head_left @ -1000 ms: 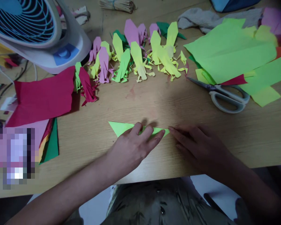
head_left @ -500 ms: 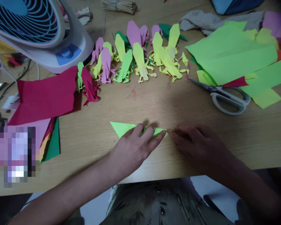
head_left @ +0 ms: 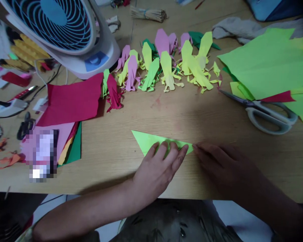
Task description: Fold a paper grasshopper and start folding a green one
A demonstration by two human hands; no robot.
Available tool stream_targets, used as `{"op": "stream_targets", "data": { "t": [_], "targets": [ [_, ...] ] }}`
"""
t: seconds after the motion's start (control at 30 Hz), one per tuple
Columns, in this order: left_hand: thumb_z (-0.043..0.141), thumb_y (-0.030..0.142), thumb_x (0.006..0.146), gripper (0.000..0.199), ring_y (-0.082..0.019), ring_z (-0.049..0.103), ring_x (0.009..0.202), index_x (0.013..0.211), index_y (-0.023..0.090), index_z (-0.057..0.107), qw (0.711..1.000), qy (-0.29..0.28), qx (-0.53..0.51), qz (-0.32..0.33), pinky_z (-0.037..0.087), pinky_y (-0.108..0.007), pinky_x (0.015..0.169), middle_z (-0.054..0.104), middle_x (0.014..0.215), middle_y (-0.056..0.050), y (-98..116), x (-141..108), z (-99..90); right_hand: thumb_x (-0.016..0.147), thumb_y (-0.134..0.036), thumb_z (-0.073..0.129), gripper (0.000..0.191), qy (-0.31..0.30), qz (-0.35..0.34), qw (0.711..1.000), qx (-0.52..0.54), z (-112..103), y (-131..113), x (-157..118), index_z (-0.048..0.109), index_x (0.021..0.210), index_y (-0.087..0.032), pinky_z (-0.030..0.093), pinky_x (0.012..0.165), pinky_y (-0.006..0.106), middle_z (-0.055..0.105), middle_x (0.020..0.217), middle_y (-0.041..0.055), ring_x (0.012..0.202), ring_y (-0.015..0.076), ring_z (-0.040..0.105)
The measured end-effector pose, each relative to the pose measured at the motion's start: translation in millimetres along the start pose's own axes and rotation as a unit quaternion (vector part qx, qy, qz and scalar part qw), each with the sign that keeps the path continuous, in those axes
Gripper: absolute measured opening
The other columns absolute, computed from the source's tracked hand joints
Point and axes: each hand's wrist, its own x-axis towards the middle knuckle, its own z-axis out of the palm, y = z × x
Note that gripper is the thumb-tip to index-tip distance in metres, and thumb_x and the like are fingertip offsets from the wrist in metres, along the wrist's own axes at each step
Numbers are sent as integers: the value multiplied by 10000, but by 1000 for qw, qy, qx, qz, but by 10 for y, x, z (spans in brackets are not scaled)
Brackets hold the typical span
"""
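Observation:
A light green sheet of paper (head_left: 143,138), folded into a triangle, lies on the table in front of me. My left hand (head_left: 161,164) rests on its lower part, fingers spread and pressing down, covering some of the near edge. At the paper's right corner is my right hand (head_left: 224,161); its thumb and forefinger close together on the tip, and the other fingers are curled in shadow. Beyond the hands, several folded paper figures with cut, leg-like ends stand close together, among them a yellow paper figure (head_left: 166,69) and a dark red paper figure (head_left: 113,92).
Grey-handled scissors (head_left: 261,109) lie at right beside green paper sheets (head_left: 260,64). A fan (head_left: 101,50) stands at back left. Left of me are a dark red sheet (head_left: 74,99), more coloured paper and a blurred-out phone-like object (head_left: 44,151). A stick bundle (head_left: 148,14) lies at the back.
The camera view has swung left, so everything appears farther right. My left fingers are more spread on the paper. My right hand stays at the paper's right corner.

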Motion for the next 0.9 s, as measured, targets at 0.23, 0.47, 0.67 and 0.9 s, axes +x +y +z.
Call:
{"op": "stream_targets", "data": {
  "t": [0.23,0.47,0.67,0.9],
  "targets": [
    [416,169,984,567,-261,535,1196,1546,167,341,1000,4,-2,-16,521,-406,972,532,1414,-126,19,-13,9,948,-131,453,516,-39,11,999,24,45,-1,-63,435,1463,-95,504,936,501,604,1330,166,1121,319,598],
    [415,187,994,565,-288,519,1249,1553,173,329,999,8,-22,-22,508,-436,1002,494,1476,-125,4,-24,27,932,-128,470,509,-39,12,999,20,35,1,-61,483,1440,-137,509,921,516,600,1351,159,1138,329,600],
    [444,189,984,588,-303,514,1252,1557,170,315,999,2,-37,-17,506,-450,1003,493,1474,-133,-10,-29,36,944,-132,471,502,-43,11,999,21,75,17,-94,475,1446,-162,492,947,512,593,1377,141,1149,316,594],
    [437,199,988,579,-295,503,1251,1552,149,318,999,5,-31,-18,509,-441,985,489,1472,-144,-4,-37,59,953,-127,469,502,-45,0,999,13,78,22,-104,452,1454,-102,490,924,509,604,1355,155,1153,325,586]
  ]
}}
